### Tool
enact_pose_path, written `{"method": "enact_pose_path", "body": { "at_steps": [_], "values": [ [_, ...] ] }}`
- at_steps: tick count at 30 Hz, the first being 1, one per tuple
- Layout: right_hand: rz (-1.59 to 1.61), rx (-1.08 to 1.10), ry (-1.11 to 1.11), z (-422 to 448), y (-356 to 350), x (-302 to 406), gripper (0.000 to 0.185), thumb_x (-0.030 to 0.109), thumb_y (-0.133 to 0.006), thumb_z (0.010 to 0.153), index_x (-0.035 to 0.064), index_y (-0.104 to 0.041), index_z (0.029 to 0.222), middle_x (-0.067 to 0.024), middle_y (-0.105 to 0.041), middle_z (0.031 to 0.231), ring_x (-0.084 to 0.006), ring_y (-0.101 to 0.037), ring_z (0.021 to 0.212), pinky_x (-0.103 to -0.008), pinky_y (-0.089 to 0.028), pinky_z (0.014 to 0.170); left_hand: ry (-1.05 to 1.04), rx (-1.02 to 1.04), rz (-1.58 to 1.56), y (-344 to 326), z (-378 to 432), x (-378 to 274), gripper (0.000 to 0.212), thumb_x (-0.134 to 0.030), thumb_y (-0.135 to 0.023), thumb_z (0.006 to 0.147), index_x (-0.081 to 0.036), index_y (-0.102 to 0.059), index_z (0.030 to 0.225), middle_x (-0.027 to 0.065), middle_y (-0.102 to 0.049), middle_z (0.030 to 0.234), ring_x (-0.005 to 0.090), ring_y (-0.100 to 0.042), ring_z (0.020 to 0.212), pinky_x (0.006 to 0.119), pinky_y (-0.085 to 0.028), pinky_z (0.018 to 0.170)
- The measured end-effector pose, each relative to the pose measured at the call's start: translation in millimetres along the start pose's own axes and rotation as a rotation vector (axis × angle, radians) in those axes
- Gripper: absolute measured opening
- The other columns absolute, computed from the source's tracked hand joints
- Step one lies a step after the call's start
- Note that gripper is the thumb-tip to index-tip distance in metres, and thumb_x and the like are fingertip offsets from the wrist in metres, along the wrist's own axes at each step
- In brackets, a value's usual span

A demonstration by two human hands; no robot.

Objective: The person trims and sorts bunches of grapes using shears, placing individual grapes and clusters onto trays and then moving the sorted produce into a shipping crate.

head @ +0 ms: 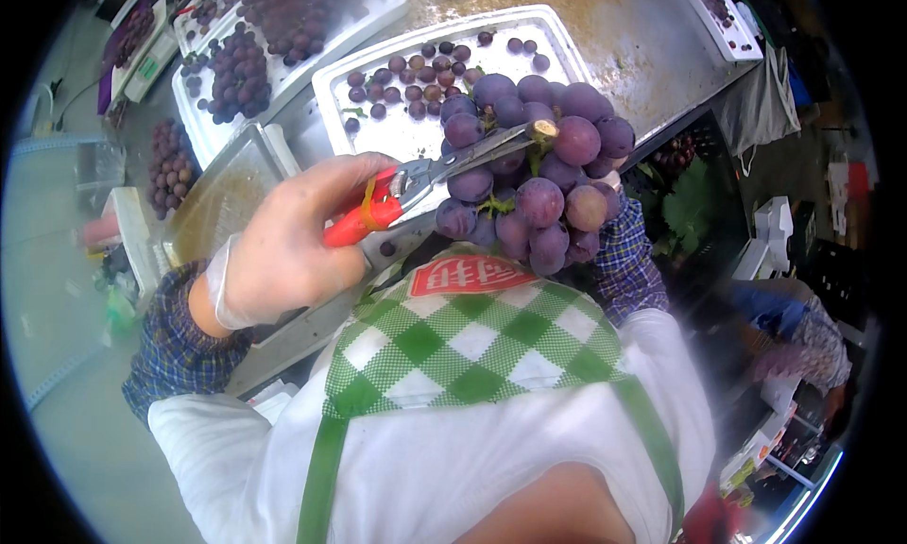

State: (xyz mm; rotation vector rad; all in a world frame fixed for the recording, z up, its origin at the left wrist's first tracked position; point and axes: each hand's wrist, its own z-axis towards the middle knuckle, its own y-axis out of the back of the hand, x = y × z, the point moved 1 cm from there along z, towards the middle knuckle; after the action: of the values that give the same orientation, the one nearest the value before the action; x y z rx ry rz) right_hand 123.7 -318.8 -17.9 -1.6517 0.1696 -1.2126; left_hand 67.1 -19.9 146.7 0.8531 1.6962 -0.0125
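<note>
My left hand (283,239), in a thin see-through glove, is closed around the red handles of pruning shears (418,183). An orange band circles the handles. Their blades point right, with the tips beside the thick cut stem (544,128) of a bunch of purple grapes (542,204); whether they touch it cannot be told. My right hand (611,178) is behind the bunch, mostly hidden, and holds it up above my green-and-white checked apron (471,342). Past the bunch, a white foam tray (453,34) holds several loose grapes and small green bits.
Another foam tray (297,91) with grape bunches stands at upper left. A grape bunch (170,165) lies near the table's left edge, beside a clear-lidded tray (220,190). Green leaves (691,204) show in a dark container at right. A person (808,331) is at far right.
</note>
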Motion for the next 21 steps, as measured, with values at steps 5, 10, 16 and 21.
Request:
{"method": "enact_pose_path", "body": {
  "at_steps": [5,10,16,21],
  "values": [
    [0.135,0.025,-0.035,3.8,-27.5,-12.9,0.063,0.029,-0.073,0.088,0.0124,-0.041,0.140,-0.0121,-0.048,0.136,-0.0269,-0.058,0.118,-0.0436,-0.053,0.096,0.017,0.006,0.005,5.2,-1.5,10.4,0.066,-0.001,-0.055,0.066,0.006,-0.054,0.131,0.0131,-0.059,0.114,0.0190,-0.056,0.107,0.031,-0.042,0.102],
    [0.231,0.047,-0.065,1.5,-45.2,-27.7,0.057,0.027,-0.072,0.089,0.0137,-0.044,0.137,-0.0101,-0.048,0.133,-0.0253,-0.058,0.116,-0.0436,-0.053,0.097,-0.102,0.019,0.101,-1.7,-1.6,30.7,0.067,0.004,-0.060,0.065,0.007,-0.053,0.131,0.0161,-0.058,0.117,0.0229,-0.060,0.109,0.033,-0.045,0.101],
    [0.291,0.009,-0.082,0.0,-54.5,-41.8,0.050,0.025,-0.071,0.091,0.0153,-0.047,0.133,-0.0077,-0.049,0.130,-0.0233,-0.059,0.114,-0.0437,-0.053,0.097,-0.067,0.056,0.253,-2.7,6.5,30.1,0.062,0.003,-0.061,0.066,0.006,-0.056,0.128,0.0192,-0.059,0.112,0.0304,-0.062,0.107,0.036,-0.049,0.096],
    [0.362,-0.060,-0.141,4.5,-58.0,-54.4,0.048,0.024,-0.069,0.092,0.0163,-0.048,0.134,-0.0060,-0.050,0.131,-0.0231,-0.060,0.114,-0.0456,-0.052,0.099,-0.010,0.070,0.262,-1.1,11.8,38.1,0.061,0.003,-0.060,0.067,0.005,-0.056,0.128,0.0205,-0.060,0.107,0.0343,-0.063,0.103,0.038,-0.050,0.093]
  ]
}}
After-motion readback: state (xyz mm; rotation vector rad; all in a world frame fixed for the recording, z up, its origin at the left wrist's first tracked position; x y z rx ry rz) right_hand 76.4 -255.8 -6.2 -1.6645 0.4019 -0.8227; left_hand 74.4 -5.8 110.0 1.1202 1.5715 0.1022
